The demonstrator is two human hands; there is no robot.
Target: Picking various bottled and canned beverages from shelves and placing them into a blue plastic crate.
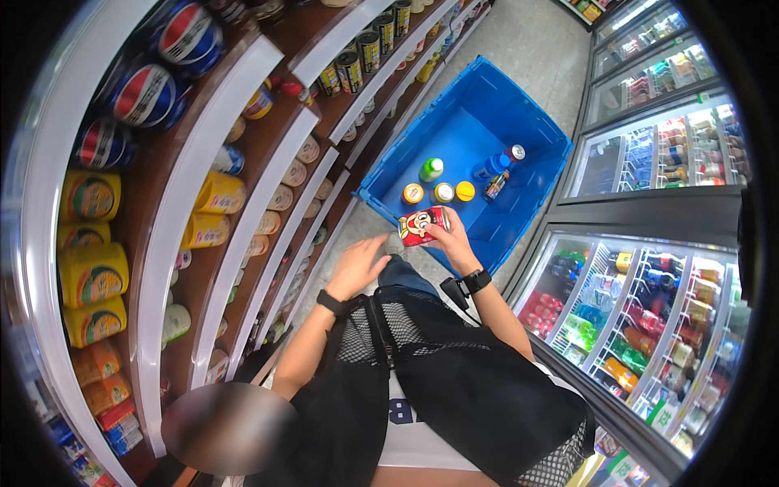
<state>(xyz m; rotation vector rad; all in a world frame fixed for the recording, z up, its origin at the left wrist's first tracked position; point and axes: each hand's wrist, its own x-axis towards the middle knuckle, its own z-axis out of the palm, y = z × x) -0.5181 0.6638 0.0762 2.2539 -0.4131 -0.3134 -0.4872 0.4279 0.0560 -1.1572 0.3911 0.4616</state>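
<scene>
A red drink can (421,227) with a cartoon face on its side lies in the grip of my right hand (454,243), tilted over the near edge of the blue crate (381,166). Just to its left, my left hand (357,265) is held with fingers stretched and nothing in them, apart from the can. Inside the crate stand a green bottle (432,169), an orange-capped container (413,193), a white-and-yellow-topped one (443,192) and a yellow-capped one (465,191). Farther right in it are a blue bottle (492,167), a silver-topped can (516,152) and a dark multicoloured can (497,186).
Store shelves (243,73) with large cola bottles (150,96), yellow bottles (93,273) and cans (349,71) line my left. Glass-door drink fridges (633,308) run along my right, close to the crate. Grey floor (507,32) stretches beyond the crate.
</scene>
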